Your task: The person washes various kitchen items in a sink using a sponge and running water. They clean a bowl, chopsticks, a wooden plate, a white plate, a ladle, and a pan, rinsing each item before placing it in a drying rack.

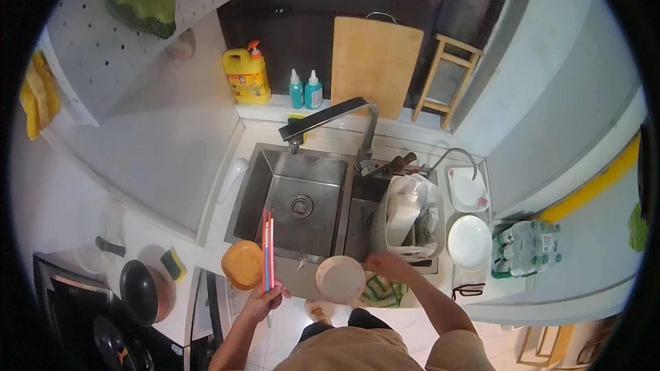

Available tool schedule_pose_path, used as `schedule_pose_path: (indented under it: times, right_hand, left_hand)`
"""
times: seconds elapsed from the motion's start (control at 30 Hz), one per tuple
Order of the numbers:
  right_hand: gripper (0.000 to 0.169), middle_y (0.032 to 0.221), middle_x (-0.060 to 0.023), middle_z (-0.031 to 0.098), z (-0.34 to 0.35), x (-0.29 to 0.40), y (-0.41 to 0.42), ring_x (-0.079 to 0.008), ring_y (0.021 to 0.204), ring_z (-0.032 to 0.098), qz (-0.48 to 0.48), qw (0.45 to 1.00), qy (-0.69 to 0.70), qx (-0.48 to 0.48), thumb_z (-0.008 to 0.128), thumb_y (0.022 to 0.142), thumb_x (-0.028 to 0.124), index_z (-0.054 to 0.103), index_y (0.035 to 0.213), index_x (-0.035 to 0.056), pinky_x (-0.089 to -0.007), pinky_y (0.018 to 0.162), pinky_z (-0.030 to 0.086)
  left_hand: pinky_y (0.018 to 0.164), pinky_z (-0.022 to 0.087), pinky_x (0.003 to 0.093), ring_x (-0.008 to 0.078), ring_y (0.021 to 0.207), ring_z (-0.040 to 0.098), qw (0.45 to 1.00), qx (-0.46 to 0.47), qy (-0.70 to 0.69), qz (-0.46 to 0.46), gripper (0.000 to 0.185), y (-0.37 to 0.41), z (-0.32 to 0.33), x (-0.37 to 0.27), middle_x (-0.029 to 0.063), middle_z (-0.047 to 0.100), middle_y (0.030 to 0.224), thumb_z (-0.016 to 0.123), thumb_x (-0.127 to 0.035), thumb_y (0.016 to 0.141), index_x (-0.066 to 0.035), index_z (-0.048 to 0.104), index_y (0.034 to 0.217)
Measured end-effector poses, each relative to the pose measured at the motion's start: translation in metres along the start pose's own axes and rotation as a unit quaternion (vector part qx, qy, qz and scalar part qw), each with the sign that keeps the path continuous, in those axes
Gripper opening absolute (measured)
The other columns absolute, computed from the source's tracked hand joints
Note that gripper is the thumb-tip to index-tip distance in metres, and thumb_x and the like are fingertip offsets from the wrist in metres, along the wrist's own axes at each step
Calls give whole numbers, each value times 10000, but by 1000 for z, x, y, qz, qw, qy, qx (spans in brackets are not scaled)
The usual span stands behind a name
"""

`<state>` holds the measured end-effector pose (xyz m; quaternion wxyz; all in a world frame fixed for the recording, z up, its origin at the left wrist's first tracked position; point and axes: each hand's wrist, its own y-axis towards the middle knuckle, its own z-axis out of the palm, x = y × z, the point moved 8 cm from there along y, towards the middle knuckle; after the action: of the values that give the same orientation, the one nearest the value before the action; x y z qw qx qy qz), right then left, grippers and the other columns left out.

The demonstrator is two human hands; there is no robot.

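Note:
My left hand [267,301], at the counter's front edge, grips a bundle of coloured chopsticks [268,250], pink, red and blue, pointing up over the sink. A metal spoon [296,269] also slants out of that hand. Just left of it sits an orange bowl [242,265]. A white plate or bowl [340,279] lies at the front edge between my hands. My right hand [384,265] is right of it, above a green patterned cloth [384,290] and beside the plastic caddy; its fingers are blurred. The stainless steel sink basin [309,185] holds no dishes.
A faucet [330,116] arches over the basin. The lined plastic caddy [441,216] holds a pump bottle [405,214]. Right of it are a white plate [469,243], a square dish [467,190] and bottled water [526,248]. A pan [144,293] and sponge [173,264] lie left.

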<state>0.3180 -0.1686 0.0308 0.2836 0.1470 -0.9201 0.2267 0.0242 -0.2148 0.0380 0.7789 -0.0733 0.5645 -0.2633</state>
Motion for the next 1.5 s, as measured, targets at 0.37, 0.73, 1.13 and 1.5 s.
schedule_pose_path:
  times: [0.37,0.73,1.13,1.5]
  right_hand:
    - [171,846,-164,578,125,-219,256,-274,772,561,354,933,-50,26,515,754,156,596,773,7,-371,677,443]
    - [228,994,-155,541,146,-279,271,-292,920,520,399,916,-5,-36,495,783,211,586,888,31,-398,767,420]
    - [163,742,-153,602,-70,-4,180,-309,678,594,8,975,-213,-69,492,719,133,594,717,6,-417,551,470]
    - [89,760,-139,557,-4,-11,196,-311,748,545,-30,995,-90,-40,506,727,127,536,781,63,-415,619,433]
  left_hand:
    - [352,220,207,107,426,325,962,-187,-189,-64,94,-25,-17,41,35,381,579,492,-21,761,-29,461,849]
    - [353,222,210,104,427,325,943,-210,-250,-57,105,-16,-12,33,33,385,578,506,-126,812,-33,458,821]
    - [355,293,192,104,434,400,957,-122,-264,-4,203,75,-11,-33,82,553,714,416,-238,873,-71,466,769]
    - [387,297,179,83,449,385,926,-160,-340,13,176,77,-29,-11,20,514,664,455,-239,854,-86,486,774]
